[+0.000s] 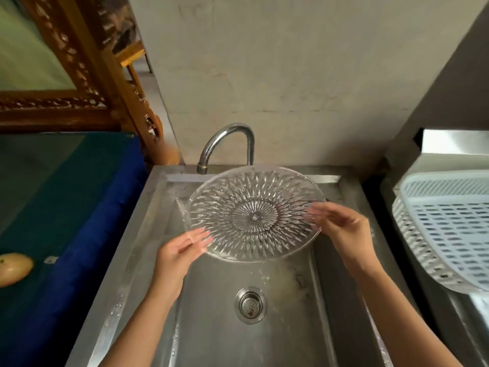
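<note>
A clear glass plate (254,207) with a cut starburst pattern hangs in the air over the steel sink (291,327), just below the tap (227,144). My left hand (182,250) holds its lower left rim, fingers straight under the glass and seen through it. My right hand (341,226) holds the right rim, fingers reaching under the plate's edge. Water drips from the plate's lower edge toward the drain (250,304). No water runs from the tap.
A white slotted plastic dish rack (449,226) stands on the steel counter to the right. Left of the sink is a blue-covered surface (66,194) with a pale yellow fruit (13,268) at its edge. A carved wooden frame (87,75) leans behind.
</note>
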{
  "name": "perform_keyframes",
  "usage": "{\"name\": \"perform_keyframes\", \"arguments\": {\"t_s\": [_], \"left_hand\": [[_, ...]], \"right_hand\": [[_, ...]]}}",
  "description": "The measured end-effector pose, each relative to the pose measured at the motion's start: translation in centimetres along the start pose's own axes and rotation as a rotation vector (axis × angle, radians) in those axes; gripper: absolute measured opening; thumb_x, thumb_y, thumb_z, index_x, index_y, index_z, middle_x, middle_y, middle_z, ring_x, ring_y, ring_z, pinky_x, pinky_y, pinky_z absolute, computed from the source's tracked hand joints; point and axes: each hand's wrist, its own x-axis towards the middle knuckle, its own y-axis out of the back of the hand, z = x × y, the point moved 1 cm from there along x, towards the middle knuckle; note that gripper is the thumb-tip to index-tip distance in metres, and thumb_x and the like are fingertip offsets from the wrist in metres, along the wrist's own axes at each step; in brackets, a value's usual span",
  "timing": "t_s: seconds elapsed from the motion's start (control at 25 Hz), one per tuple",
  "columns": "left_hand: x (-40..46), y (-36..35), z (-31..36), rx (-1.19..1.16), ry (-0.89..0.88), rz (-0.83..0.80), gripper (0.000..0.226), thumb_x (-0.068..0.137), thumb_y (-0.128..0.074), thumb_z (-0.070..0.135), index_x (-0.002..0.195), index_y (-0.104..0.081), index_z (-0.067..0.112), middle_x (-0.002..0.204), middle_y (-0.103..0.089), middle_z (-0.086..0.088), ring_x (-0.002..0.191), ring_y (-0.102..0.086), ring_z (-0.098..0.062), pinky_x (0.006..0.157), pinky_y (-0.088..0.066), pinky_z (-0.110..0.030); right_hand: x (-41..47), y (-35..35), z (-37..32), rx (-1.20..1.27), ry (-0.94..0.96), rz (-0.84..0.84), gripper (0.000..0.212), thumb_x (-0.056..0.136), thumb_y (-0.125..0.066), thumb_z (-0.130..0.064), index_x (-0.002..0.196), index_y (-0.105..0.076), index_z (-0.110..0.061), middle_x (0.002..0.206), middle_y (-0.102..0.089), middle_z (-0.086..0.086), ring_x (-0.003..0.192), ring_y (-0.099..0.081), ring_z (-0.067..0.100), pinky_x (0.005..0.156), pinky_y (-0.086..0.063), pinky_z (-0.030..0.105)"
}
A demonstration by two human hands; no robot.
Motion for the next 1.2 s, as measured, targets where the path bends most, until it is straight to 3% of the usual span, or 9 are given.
{"name": "perform_keyframes", "arguments": {"t_s": [0.08,0.2,0.4,0.52,0.8,0.92,1.08,1.2], "left_hand": [[0.0,-0.9,1.7,-0.012,-0.02,-0.042,0.032,0.082,-0.058,-0.006,0.096,-0.069,0.02,0.095,-0.077,0.005,0.094,-0.071,-0.01,0.075,-0.055,-0.015],[0.0,-2.1,3.8,0.048,-0.036,-0.122,0.035,0.082,-0.058,-0.007,0.096,-0.068,0.022,0.1,-0.074,0.002,0.091,-0.071,-0.008,0.074,-0.056,-0.016],[-1.3,-5.7,6.1,0.158,-0.014,-0.292,0.045,0.084,-0.058,-0.003,0.125,-0.055,0.015,0.1,-0.071,0.002,0.082,-0.073,-0.008,0.064,-0.056,-0.015],[-2.1,-8.5,7.4,0.17,-0.014,-0.352,0.048,0.084,-0.056,-0.006,0.127,-0.053,0.014,0.093,-0.073,0.002,0.075,-0.073,-0.008,0.058,-0.055,-0.016],[-6.4,-20.5,10.3,0.209,0.012,-0.704,0.048,0.084,-0.056,-0.006,0.123,-0.051,0.021,0.086,-0.078,0.004,0.074,-0.074,-0.013,0.059,-0.058,-0.02],[-9.3,-26.5,9.8,0.203,0.059,-0.82,0.045,0.083,-0.057,-0.006,0.118,-0.054,0.023,0.087,-0.076,-0.002,0.072,-0.074,-0.016,0.056,-0.057,-0.02],[-13.6,-33.3,6.8,0.252,0.147,-0.948,0.041,0.082,-0.058,-0.007,0.106,-0.057,0.027,0.077,-0.077,0.003,0.072,-0.074,-0.016,0.054,-0.056,-0.02],[-16.0,-36.4,4.1,0.313,0.215,-0.993,0.044,0.08,-0.061,-0.008,0.113,-0.056,0.02,0.093,-0.072,-0.005,0.085,-0.071,-0.023,0.055,-0.055,-0.018]], "right_hand": [[-0.3,1.7,-1.4,0.05,0.042,0.011,0.034,0.076,-0.062,0.011,0.082,-0.076,-0.02,0.084,-0.078,-0.005,0.078,-0.073,0.013,0.068,-0.057,0.021],[-1.2,3.4,-2.0,0.128,-0.056,0.017,0.03,0.075,-0.062,0.012,0.08,-0.074,-0.014,0.077,-0.077,0.0,0.072,-0.073,0.014,0.066,-0.059,0.024],[-5.1,6.9,-2.5,0.166,-0.228,0.108,0.028,0.078,-0.061,0.011,0.101,-0.066,-0.003,0.073,-0.076,-0.002,0.065,-0.073,0.015,0.059,-0.059,0.024],[-7.5,10.0,-4.2,0.178,-0.211,0.195,0.035,0.076,-0.063,0.01,0.106,-0.066,-0.008,0.077,-0.076,0.001,0.07,-0.073,0.019,0.062,-0.058,0.026],[-16.4,21.6,-8.5,0.155,-0.191,0.439,0.04,0.078,-0.059,0.012,0.107,-0.063,-0.014,0.086,-0.076,0.011,0.077,-0.073,0.027,0.064,-0.061,0.031],[-20.9,27.0,-9.6,0.123,-0.21,0.532,0.036,0.081,-0.06,0.005,0.111,-0.062,-0.014,0.092,-0.076,0.013,0.081,-0.073,0.029,0.062,-0.059,0.029],[-27.3,32.9,-8.9,0.131,-0.255,0.673,0.031,0.083,-0.059,0.0,0.11,-0.064,-0.015,0.092,-0.076,0.013,0.081,-0.073,0.028,0.061,-0.058,0.027],[-30.4,35.2,-6.9,0.161,-0.314,0.739,0.03,0.085,-0.057,0.001,0.11,-0.064,-0.014,0.092,-0.076,0.014,0.078,-0.073,0.026,0.061,-0.058,0.026]]}}
